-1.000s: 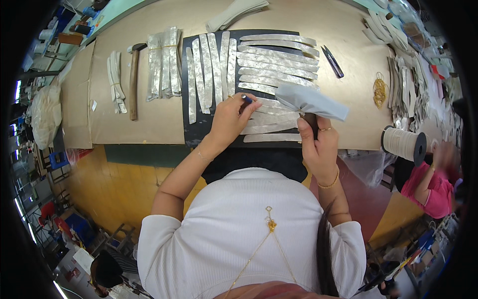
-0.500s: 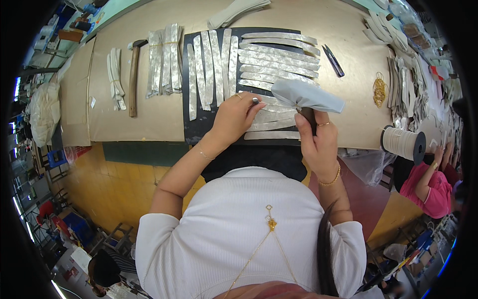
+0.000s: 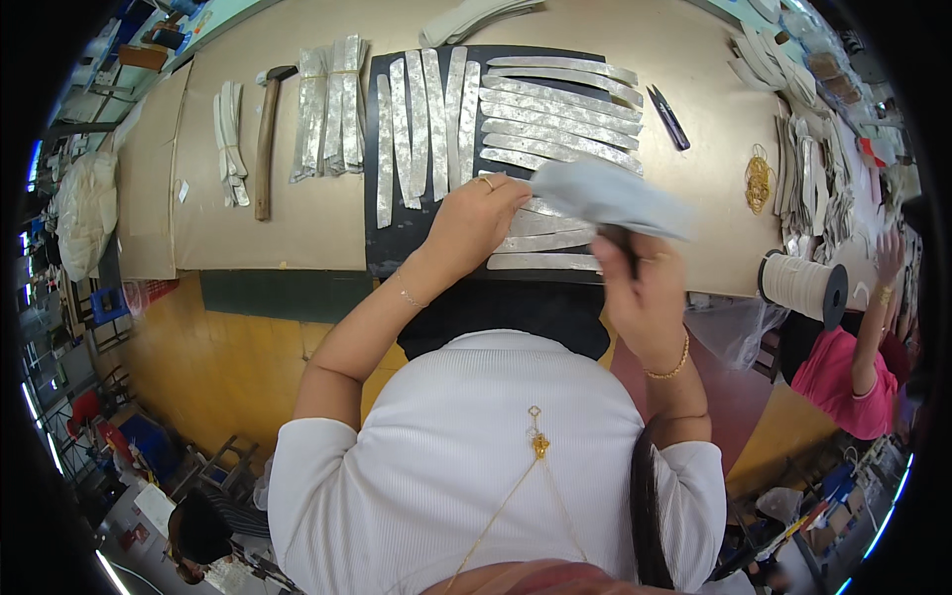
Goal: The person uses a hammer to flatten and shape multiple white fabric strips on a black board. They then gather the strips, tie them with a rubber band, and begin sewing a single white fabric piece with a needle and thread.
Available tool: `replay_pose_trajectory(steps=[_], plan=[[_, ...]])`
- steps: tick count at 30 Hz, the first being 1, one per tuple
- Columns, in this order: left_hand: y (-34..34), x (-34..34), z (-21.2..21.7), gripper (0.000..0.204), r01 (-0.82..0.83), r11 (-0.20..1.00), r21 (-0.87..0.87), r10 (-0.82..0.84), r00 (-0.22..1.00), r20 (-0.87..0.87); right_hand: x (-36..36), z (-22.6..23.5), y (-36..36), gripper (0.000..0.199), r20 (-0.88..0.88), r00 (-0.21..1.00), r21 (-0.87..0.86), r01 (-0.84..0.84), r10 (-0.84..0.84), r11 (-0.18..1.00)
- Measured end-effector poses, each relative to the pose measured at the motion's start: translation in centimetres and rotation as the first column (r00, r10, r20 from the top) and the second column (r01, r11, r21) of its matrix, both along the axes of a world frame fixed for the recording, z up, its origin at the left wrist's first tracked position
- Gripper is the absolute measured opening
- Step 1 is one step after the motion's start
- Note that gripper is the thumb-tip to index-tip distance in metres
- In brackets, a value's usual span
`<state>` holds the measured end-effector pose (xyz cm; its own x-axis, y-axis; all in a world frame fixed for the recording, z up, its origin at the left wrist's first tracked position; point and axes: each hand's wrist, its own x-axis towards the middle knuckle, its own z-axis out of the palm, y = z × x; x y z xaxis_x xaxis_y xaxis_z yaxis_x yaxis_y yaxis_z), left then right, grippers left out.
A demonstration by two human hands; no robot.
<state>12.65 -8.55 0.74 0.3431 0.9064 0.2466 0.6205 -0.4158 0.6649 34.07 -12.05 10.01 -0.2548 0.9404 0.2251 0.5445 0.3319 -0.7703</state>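
Observation:
A hammer (image 3: 610,198) with its head wrapped in pale blue-grey sheeting is gripped by its dark handle in my right hand (image 3: 647,297); both are smeared by motion. Its head overlaps the fingertips of my left hand (image 3: 478,223), which is closed over the silvery strips. Those fingers pinch a short metal punch, whose round end now hides behind the hammer head. Long, mottled silver strips (image 3: 561,114) lie crosswise on a black mat (image 3: 385,250). Left of them, more silver strips (image 3: 433,124) lie lengthwise on the same mat. Part of the crosswise row is covered by the hammer.
Bundled strips (image 3: 330,109), a wooden-handled hammer (image 3: 266,149) and a pale bundle (image 3: 230,144) lie left. Thread snips (image 3: 668,119), yellow bands (image 3: 759,178), a cord spool (image 3: 801,288) and stacked strips (image 3: 808,178) are right. A co-worker in pink (image 3: 848,387) sits at far right.
The hammer head has swung left and down over the punch end, covering it. My right hand has shifted slightly right and lower. The co-worker's arm has risen.

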Motion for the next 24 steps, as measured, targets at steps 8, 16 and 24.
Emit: replay_pose_trajectory(steps=[8, 16, 24], plan=[[2.9, 0.2, 2.6, 0.025, 0.027, 0.968, -0.248, -0.022, 1.000, 0.023, 3.0, 2.1, 0.2, 0.038, -0.575, 0.771, -0.078, 0.281, -0.274, 0.956], [5.9, 3.0, 0.2, 0.022, 0.216, 0.964, -0.156, -0.249, 0.940, -0.233, 2.5, 0.4, -0.4, 0.038, -0.566, 0.780, -0.161, 0.213, -0.267, 0.964], [7.5, -1.9, 4.2, 0.020, 0.221, 0.789, -0.573, 0.070, 0.895, 0.441, 2.8, 0.2, -0.5, 0.038, -0.604, 0.753, -0.169, 0.199, -0.261, 0.965]])
